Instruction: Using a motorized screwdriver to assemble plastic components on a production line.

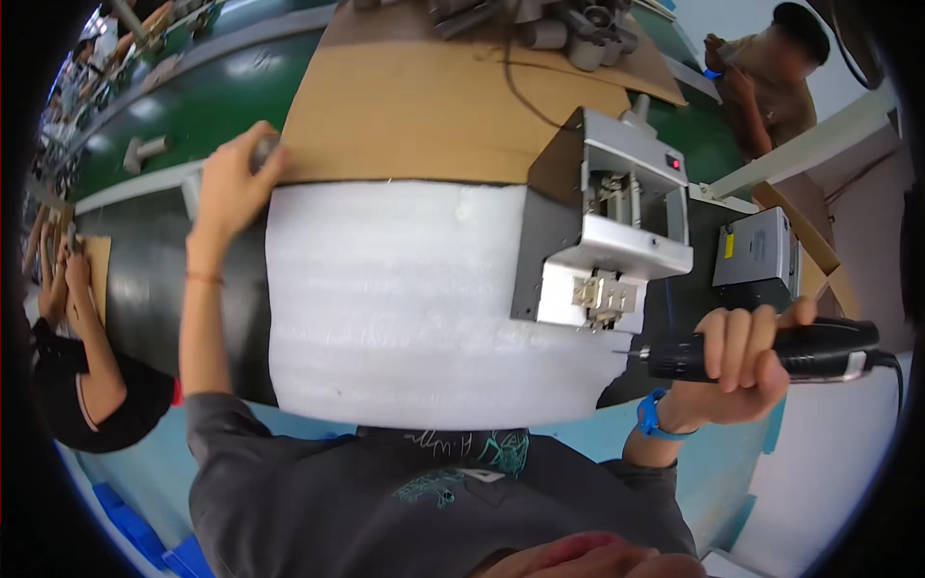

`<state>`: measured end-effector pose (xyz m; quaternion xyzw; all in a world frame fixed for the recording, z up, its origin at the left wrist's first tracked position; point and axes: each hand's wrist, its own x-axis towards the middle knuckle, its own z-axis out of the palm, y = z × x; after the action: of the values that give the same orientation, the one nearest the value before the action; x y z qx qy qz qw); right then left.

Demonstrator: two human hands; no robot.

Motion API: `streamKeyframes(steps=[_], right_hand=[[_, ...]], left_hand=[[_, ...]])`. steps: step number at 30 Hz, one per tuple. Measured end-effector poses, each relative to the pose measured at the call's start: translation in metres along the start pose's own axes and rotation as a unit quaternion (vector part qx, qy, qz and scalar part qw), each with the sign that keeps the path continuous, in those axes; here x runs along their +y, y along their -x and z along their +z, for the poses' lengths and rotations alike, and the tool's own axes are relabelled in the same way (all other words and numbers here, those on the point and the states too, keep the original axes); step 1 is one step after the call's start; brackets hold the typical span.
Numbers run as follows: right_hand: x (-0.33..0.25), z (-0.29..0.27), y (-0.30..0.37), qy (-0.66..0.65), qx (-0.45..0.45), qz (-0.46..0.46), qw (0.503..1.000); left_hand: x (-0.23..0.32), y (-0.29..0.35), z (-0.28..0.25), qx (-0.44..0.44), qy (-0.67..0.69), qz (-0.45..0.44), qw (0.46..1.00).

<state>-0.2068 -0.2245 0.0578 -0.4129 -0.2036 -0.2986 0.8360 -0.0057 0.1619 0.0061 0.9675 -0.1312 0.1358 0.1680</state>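
Grey part [265,149] was apparently gripped by L hand [234,178] just beyond far L corner of white foam sheet [395,299], prob. laid as padding under silver machine [617,243] at R edge, while black elec. driver [829,349] was gripped by R hand [747,358] off near R corner, prob. for control.

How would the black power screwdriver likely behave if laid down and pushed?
The screwdriver looks rounded, so it might roll. The cord at its rear would probably restrain it. It looks hard-shelled, so it likely won't flex.
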Motion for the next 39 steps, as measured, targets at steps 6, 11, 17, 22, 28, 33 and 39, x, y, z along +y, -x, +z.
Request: streamKeyframes(steps=[6, 11, 17, 22, 28, 33, 39], right_hand=[[-0.004, -0.034, 0.013, -0.008, 0.055, 0.053, 0.997], [-0.002, -0.031, 0.013, 0.019, 0.048, 0.039, 0.998], [-0.005, -0.020, 0.013, 0.058, 0.023, 0.051, 0.997], [0.002, -0.013, 0.004, 0.079, -0.018, 0.030, 0.996], [0.029, -0.009, -0.006, 0.162, -0.047, 0.000, 0.986], [0.042, -0.017, -0.004, 0.178, -0.116, 0.020, 0.977], [0.039, 0.000, -0.003, 0.211, -0.065, 0.126, 0.967]], left_hand=[[-0.082, -0.101, 0.049, -0.067, -0.282, 0.027, 0.957], [0.156, -0.194, 0.141, -0.176, 0.248, 0.262, 0.916], [0.334, -0.237, 0.263, -0.228, 0.209, 0.292, 0.905], [0.307, -0.242, 0.244, -0.286, 0.327, 0.265, 0.861], [0.168, -0.178, 0.093, -0.168, 0.646, 0.160, 0.727], [0.110, -0.062, 0.011, -0.106, 0.659, 0.037, 0.744], [0.143, 0.083, 0.005, -0.129, 0.662, 0.003, 0.738]])
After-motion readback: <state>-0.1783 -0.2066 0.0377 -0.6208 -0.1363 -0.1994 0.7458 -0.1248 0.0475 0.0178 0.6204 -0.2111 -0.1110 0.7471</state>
